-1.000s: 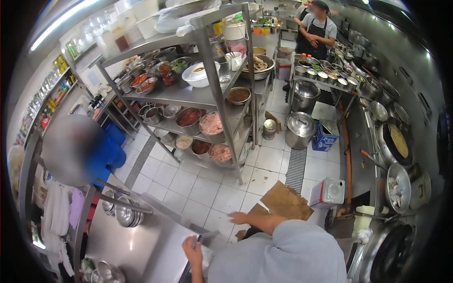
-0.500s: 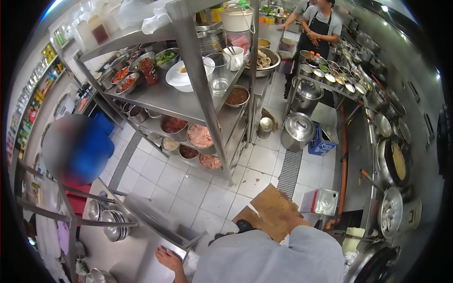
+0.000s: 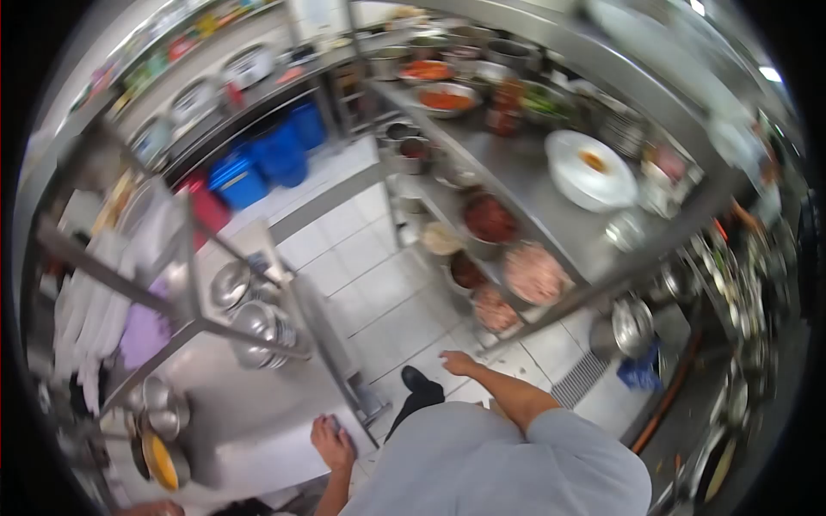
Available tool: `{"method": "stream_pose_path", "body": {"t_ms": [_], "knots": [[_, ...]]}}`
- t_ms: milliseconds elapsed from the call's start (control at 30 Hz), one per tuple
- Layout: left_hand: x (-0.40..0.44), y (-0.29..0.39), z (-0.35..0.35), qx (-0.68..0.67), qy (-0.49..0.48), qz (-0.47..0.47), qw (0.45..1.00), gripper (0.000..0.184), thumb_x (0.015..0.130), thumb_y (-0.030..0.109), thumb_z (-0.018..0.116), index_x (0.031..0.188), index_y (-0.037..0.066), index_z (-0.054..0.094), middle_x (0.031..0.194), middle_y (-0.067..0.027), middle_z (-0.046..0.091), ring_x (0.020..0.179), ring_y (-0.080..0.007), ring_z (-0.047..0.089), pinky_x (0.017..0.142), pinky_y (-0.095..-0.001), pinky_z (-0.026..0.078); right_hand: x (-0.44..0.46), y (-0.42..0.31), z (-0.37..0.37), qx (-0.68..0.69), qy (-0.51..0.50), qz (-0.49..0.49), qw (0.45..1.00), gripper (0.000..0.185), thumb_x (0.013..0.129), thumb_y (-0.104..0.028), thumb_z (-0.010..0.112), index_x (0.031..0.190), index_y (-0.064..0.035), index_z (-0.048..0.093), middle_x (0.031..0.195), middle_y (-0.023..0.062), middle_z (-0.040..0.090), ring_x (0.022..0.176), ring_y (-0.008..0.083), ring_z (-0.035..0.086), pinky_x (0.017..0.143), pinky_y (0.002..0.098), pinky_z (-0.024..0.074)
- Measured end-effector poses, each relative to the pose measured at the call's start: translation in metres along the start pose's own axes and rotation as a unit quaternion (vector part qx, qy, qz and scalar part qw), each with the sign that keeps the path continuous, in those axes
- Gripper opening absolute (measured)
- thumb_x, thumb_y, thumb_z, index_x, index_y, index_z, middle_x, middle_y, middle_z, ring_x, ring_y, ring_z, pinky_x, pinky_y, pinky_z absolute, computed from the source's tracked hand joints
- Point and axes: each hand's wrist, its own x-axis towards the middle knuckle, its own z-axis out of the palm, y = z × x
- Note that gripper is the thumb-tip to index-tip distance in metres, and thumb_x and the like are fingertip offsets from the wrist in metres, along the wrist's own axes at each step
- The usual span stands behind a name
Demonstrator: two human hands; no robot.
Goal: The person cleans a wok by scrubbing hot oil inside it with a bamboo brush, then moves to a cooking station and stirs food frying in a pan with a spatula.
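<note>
My left hand [image 3: 333, 443] rests at the edge of the steel counter [image 3: 249, 434], its fingers curled about a small dark thing too blurred to name. Over the tiled floor, my right hand [image 3: 458, 363] hangs in front of me with the arm bent; motion blur hides how its fingers lie. Stacked metal bowls [image 3: 258, 327] stand farther along the counter. Nearer its left side are more metal bowls [image 3: 163, 404] and a pan with yellow-orange contents [image 3: 160, 460].
A steel shelf rack [image 3: 508, 172] holds a white bowl [image 3: 589, 172] and, lower down, pots of raw meat [image 3: 533, 273]. Blue bins [image 3: 277, 155] stand beyond the floor drain. A lidded pot [image 3: 632, 325] is at right. Part of another person's hand [image 3: 155, 508] shows at bottom left.
My view has swung left, bringing the blue bins and more of the counter into sight. My right hand has come out ahead of my body. My left hand stays at the counter edge.
</note>
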Motion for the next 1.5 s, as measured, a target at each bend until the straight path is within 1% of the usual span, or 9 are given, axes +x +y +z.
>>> {"method": "stream_pose_path", "body": {"t_ms": [233, 700, 767, 900, 1133, 1200, 1267, 1400, 1500], "knots": [[0.01, -0.007, -0.008, 0.018, -0.023, -0.052, 0.998, 0.044, 0.077, 0.019, 0.06, 0.118, 0.007, 0.054, 0.128, -0.0152, 0.048, 0.123, -0.0365, 0.039, 0.102, -0.0501, 0.029, 0.05, 0.032, -0.027, -0.146, -0.199, 0.013, 0.969, 0.041, 0.08, -0.029, 0.058, 0.116, -0.0084, 0.058, 0.112, 0.0187, 0.061, 0.105, 0.034, 0.058, 0.091, 0.0416, 0.0447], [0.056, 0.002, -0.02, -0.115, -0.077, -0.153, 0.979, 0.039, 0.087, 0.024, 0.054, 0.119, 0.003, 0.054, 0.121, -0.0157, 0.055, 0.117, -0.0332, 0.047, 0.103, -0.0457, 0.029, 0.211, -0.059, -0.081, -0.163, -0.157, 0.018, 0.974, 0.039, 0.083, -0.031, 0.057, 0.114, -0.0075, 0.06, 0.113, 0.017, 0.061, 0.106, 0.035, 0.057, 0.091, 0.0434, 0.0443], [0.103, 0.035, -0.041, -0.446, -0.118, -0.304, 0.834, 0.041, 0.092, 0.031, 0.051, 0.121, 0.001, 0.054, 0.122, -0.0158, 0.055, 0.118, -0.0291, 0.047, 0.104, -0.0405, 0.029, 0.229, -0.081, -0.082, -0.142, -0.156, -0.024, 0.977, 0.037, 0.082, -0.031, 0.056, 0.109, -0.0063, 0.063, 0.111, 0.0168, 0.063, 0.105, 0.0338, 0.058, 0.09, 0.0417, 0.0457], [0.181, 0.072, -0.051, -0.597, -0.075, -0.221, 0.767, 0.05, 0.095, 0.039, 0.042, 0.122, -0.001, 0.054, 0.128, -0.0152, 0.051, 0.125, -0.0251, 0.043, 0.107, -0.0349, 0.026, 0.275, -0.101, -0.085, -0.123, -0.213, -0.06, 0.967, 0.036, 0.082, -0.034, 0.059, 0.106, -0.0075, 0.064, 0.109, 0.0168, 0.063, 0.104, 0.0339, 0.058, 0.089, 0.0421, 0.0458], [0.327, 0.079, -0.041, -0.515, -0.116, -0.174, 0.831, 0.057, 0.092, 0.037, 0.053, 0.132, -0.002, 0.042, 0.133, -0.0153, 0.049, 0.123, -0.0256, 0.046, 0.106, -0.0368, 0.032, 0.408, -0.105, -0.136, -0.173, -0.293, -0.041, 0.939, 0.045, 0.085, -0.042, 0.052, 0.107, -0.0045, 0.064, 0.107, 0.0183, 0.064, 0.102, 0.0368, 0.059, 0.089, 0.0455, 0.0458], [0.376, 0.091, -0.046, -0.492, -0.094, -0.201, 0.842, 0.053, 0.091, 0.033, 0.055, 0.13, -0.001, 0.045, 0.13, -0.0144, 0.051, 0.122, -0.0247, 0.048, 0.104, -0.0355, 0.034, 0.456, -0.091, -0.14, -0.155, -0.247, -0.051, 0.955, 0.04, 0.087, -0.039, 0.051, 0.109, -0.0081, 0.062, 0.094, 0.0137, 0.066, 0.066, 0.0285, 0.065, 0.055, 0.0379, 0.0538], [0.427, 0.103, -0.058, -0.402, -0.085, -0.191, 0.891, 0.044, 0.087, 0.024, 0.06, 0.124, 0.002, 0.052, 0.124, -0.0138, 0.056, 0.116, -0.0253, 0.052, 0.098, -0.0341, 0.039, 0.486, -0.106, -0.16, -0.038, -0.192, -0.027, 0.98, 0.042, 0.086, -0.04, 0.05, 0.097, -0.0033, 0.066, 0.099, 0.0203, 0.065, 0.094, 0.0373, 0.062, 0.084, 0.0436, 0.0488], [0.501, 0.106, -0.055, -0.239, -0.02, -0.124, 0.963, 0.035, 0.085, 0.022, 0.062, 0.117, 0.008, 0.059, 0.113, -0.014, 0.06, 0.105, -0.0299, 0.057, 0.089, -0.0348, 0.045, 0.563, -0.122, -0.184, -0.07, -0.283, -0.003, 0.957, 0.029, 0.084, -0.032, 0.055, 0.086, -0.0043, 0.065, 0.073, 0.0135, 0.066, 0.056, 0.0242, 0.063, 0.057, 0.0373, 0.0534], [0.541, 0.097, -0.044, -0.182, 0.013, -0.107, 0.977, 0.03, 0.086, 0.019, 0.061, 0.114, 0.01, 0.06, 0.107, -0.0122, 0.061, 0.099, -0.0305, 0.058, 0.085, -0.037, 0.046, 0.588, -0.133, -0.194, -0.065, -0.266, -0.011, 0.962, 0.018, 0.08, -0.022, 0.061, 0.084, -0.0055, 0.062, 0.065, 0.0104, 0.064, 0.05, 0.0179, 0.06, 0.047, 0.0328, 0.0509]]}}
